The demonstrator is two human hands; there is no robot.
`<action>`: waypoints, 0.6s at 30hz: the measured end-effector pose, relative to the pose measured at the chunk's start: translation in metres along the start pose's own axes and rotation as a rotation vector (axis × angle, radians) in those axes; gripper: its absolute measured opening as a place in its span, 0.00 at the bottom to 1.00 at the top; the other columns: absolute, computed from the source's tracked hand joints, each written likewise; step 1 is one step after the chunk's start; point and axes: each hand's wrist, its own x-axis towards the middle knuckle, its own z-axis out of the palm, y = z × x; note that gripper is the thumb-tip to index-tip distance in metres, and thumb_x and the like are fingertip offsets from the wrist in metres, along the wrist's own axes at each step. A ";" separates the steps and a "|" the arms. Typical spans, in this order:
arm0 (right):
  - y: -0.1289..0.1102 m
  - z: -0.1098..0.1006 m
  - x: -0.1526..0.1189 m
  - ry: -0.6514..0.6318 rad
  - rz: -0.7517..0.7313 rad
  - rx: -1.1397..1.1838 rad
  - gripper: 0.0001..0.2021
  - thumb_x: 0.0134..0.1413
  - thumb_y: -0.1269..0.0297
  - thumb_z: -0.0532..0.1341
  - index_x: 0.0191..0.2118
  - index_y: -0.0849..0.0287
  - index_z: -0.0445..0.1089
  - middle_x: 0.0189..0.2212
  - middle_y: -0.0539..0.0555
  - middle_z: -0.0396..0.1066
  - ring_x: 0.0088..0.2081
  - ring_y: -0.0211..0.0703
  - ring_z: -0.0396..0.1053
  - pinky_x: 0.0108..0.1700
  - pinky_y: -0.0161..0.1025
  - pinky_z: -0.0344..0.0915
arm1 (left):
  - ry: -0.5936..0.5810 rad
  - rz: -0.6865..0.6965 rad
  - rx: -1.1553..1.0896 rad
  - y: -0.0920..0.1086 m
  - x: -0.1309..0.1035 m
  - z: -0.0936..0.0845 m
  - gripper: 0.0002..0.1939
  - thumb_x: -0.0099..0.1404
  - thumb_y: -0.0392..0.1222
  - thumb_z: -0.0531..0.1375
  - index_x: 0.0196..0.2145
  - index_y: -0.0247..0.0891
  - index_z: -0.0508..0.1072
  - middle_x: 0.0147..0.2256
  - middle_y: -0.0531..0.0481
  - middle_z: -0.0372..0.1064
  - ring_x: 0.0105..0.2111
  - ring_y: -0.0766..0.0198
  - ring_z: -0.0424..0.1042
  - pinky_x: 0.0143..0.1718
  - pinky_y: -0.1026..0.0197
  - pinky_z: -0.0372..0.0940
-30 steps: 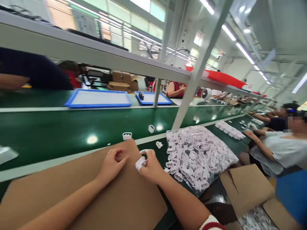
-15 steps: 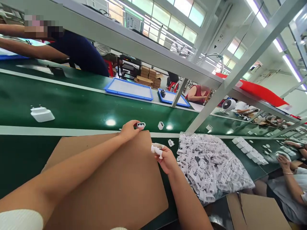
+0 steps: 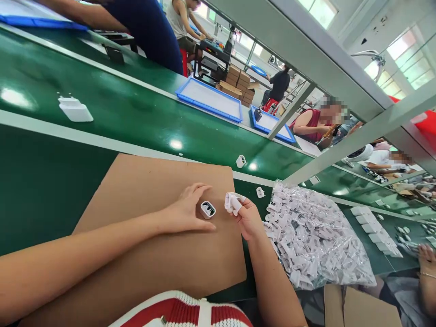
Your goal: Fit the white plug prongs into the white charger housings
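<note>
On the brown cardboard sheet (image 3: 163, 263) stands a white oval housing (image 3: 208, 209) with its open end up and dark and metal parts inside. My left hand (image 3: 189, 209) is open around it, thumb and fingers spread on either side. To the right, my right hand (image 3: 243, 215) is closed on a small white plastic part (image 3: 230, 202), held just above the cardboard's right edge. White coverings show on some of its fingertips. A small white plug piece (image 3: 260, 192) lies beyond that hand on the green table.
A clear bag of white parts (image 3: 316, 236) lies at the right. On the green belt (image 3: 143, 131) are another housing (image 3: 240, 161) and a white charger (image 3: 75, 110). A metal post (image 3: 340, 141) slants up behind the bag. Blue-rimmed trays (image 3: 209, 100) and people are beyond.
My left hand has come back from the belt's edge onto the cardboard and opened; the housing it held now stands there. The view has shifted, and my right hand still holds the white part.
</note>
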 end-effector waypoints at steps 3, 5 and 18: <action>0.005 0.002 0.001 0.011 -0.070 -0.130 0.21 0.38 0.61 0.76 0.42 0.58 0.79 0.33 0.53 0.77 0.29 0.35 0.69 0.28 0.32 0.61 | 0.162 -0.094 -0.073 0.002 -0.002 0.017 0.38 0.45 0.66 0.71 0.47 0.40 0.70 0.50 0.42 0.69 0.53 0.44 0.67 0.54 0.44 0.66; 0.006 0.004 -0.001 0.044 -0.100 -0.205 0.23 0.38 0.61 0.75 0.44 0.58 0.78 0.33 0.53 0.76 0.30 0.38 0.71 0.27 0.33 0.60 | 0.094 -0.031 -0.179 0.000 -0.001 0.020 0.28 0.53 0.60 0.69 0.44 0.41 0.71 0.44 0.46 0.72 0.47 0.50 0.71 0.50 0.49 0.69; 0.008 0.016 -0.008 0.043 -0.358 -0.471 0.13 0.46 0.57 0.71 0.38 0.56 0.78 0.34 0.52 0.71 0.34 0.40 0.69 0.29 0.35 0.64 | -0.147 0.299 -0.256 -0.016 0.001 0.014 0.17 0.65 0.47 0.62 0.51 0.43 0.76 0.47 0.48 0.75 0.48 0.56 0.72 0.53 0.56 0.66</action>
